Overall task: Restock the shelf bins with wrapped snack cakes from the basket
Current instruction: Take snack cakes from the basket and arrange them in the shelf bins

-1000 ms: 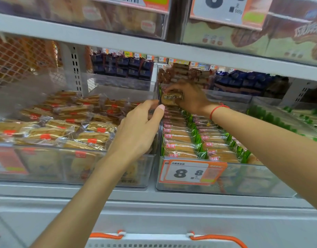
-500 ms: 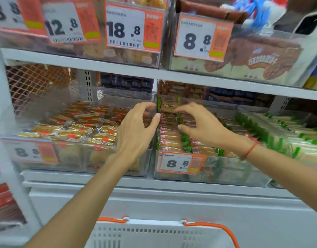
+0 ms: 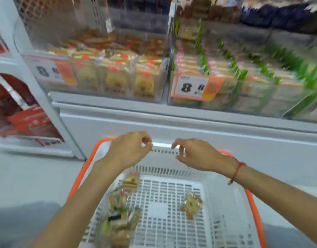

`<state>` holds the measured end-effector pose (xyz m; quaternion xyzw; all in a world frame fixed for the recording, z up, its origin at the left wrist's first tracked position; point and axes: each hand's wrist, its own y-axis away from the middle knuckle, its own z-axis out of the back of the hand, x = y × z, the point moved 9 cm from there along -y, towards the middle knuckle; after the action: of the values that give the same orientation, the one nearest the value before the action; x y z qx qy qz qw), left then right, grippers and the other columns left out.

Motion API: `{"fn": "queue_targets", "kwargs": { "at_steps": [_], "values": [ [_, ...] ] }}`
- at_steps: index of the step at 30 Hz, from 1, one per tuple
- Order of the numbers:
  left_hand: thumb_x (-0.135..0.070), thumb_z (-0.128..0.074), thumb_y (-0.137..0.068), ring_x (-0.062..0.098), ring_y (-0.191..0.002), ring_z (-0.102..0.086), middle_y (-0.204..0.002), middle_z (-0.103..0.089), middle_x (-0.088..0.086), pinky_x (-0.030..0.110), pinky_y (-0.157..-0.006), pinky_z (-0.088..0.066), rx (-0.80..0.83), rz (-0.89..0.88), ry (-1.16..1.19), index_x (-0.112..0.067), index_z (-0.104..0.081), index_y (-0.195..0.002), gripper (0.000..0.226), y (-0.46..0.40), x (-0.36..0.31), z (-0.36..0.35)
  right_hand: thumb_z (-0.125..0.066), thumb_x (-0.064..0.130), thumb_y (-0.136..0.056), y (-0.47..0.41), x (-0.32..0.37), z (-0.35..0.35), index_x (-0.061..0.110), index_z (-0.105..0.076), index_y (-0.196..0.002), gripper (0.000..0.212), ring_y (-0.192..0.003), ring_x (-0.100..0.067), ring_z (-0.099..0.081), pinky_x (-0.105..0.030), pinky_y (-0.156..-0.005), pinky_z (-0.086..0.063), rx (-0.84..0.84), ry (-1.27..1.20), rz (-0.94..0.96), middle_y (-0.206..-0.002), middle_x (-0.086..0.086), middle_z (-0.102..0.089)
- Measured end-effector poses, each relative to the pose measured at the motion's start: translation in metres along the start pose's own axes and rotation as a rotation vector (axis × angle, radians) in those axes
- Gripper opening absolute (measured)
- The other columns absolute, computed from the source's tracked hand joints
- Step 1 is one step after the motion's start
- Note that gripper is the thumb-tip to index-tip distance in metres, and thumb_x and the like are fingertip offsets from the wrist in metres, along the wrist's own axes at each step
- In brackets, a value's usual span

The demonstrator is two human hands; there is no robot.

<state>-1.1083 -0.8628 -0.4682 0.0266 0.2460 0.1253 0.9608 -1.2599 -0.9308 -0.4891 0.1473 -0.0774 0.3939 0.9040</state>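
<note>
Above the white basket (image 3: 224, 208), the left hand (image 3: 126, 149) and right hand (image 3: 197, 154) hover with loosely curled fingers, each grip holding nothing. Wrapped snack cakes (image 3: 118, 212) lie in the basket; full shelf bins (image 3: 165, 76) stand beyond.

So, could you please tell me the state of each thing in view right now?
Left hand: empty, fingers loosely curled, above the basket's far rim.
Right hand: empty, fingers loosely curled, above the basket.
Basket: nearly empty, a few wrapped cakes left.
Cake pile: lying at the basket's left side.
Single cake: lying alone, right of centre.
Left bin: well stocked.
Right bin: packed in rows.
</note>
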Motion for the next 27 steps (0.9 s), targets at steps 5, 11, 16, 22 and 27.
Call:
{"fn": "queue_targets", "kwargs": {
  "at_steps": [5,11,16,22,27],
  "values": [
    [-0.025,-0.042,-0.099,0.021,-0.083,-0.056,-0.093,-0.059,-0.003,0.03,-0.074,-0.046,0.387,0.187,-0.215,-0.023,-0.061,-0.096,0.019,0.023,0.097,-0.112,-0.05,0.026,-0.097,-0.011,0.0,-0.132,0.021,-0.053,-0.128,0.031,-0.112,-0.025,-0.055,-0.032,-0.085,-0.043,0.289,-0.036,-0.062,-0.119,-0.004,-0.062],
    [-0.017,-0.051,-0.093,0.024,-0.11,-0.057,-0.123,-0.057,0.004,0.032,-0.086,-0.045,0.654,0.3,-0.319,-0.021,-0.053,-0.128,0.035,0.082,0.167,-0.199,-0.05,0.023,-0.098,-0.01,0.051,-0.247,0.015,-0.04,-0.142,0.045,-0.127,-0.028,-0.045,-0.041,-0.099,-0.043,0.47,-0.178,-0.007,-0.143,-0.009,-0.043],
    [-0.031,-0.056,-0.091,0.026,-0.122,-0.048,-0.135,-0.043,0.002,0.039,-0.099,-0.044,0.657,0.299,-0.301,-0.029,-0.04,-0.14,0.052,0.104,0.188,-0.225,-0.049,0.008,-0.096,-0.01,0.07,-0.3,0.015,-0.02,-0.151,0.063,-0.14,-0.031,-0.024,-0.045,-0.106,-0.038,0.488,-0.137,-0.028,-0.157,-0.011,-0.015],
    [-0.054,-0.049,-0.091,0.028,-0.132,-0.039,-0.151,-0.029,-0.001,0.039,-0.108,-0.035,0.662,0.322,-0.327,-0.035,-0.033,-0.144,0.059,0.101,0.184,-0.241,-0.055,0.004,-0.09,-0.009,0.065,-0.32,0.013,-0.033,-0.14,0.055,-0.131,-0.031,-0.034,-0.042,-0.094,-0.044,0.463,-0.161,-0.068,-0.145,-0.011,-0.032],
    [-0.046,-0.051,-0.093,0.024,-0.135,-0.032,-0.145,-0.037,0.001,0.038,-0.11,-0.031,0.573,0.25,-0.507,-0.03,-0.038,-0.141,0.052,0.093,0.176,-0.231,-0.055,0.001,-0.087,-0.009,0.071,-0.315,0.009,-0.04,-0.121,0.038,-0.087,-0.028,-0.051,-0.032,-0.06,-0.037,0.443,-0.316,-0.16,-0.098,-0.01,-0.053]
  ]
}}
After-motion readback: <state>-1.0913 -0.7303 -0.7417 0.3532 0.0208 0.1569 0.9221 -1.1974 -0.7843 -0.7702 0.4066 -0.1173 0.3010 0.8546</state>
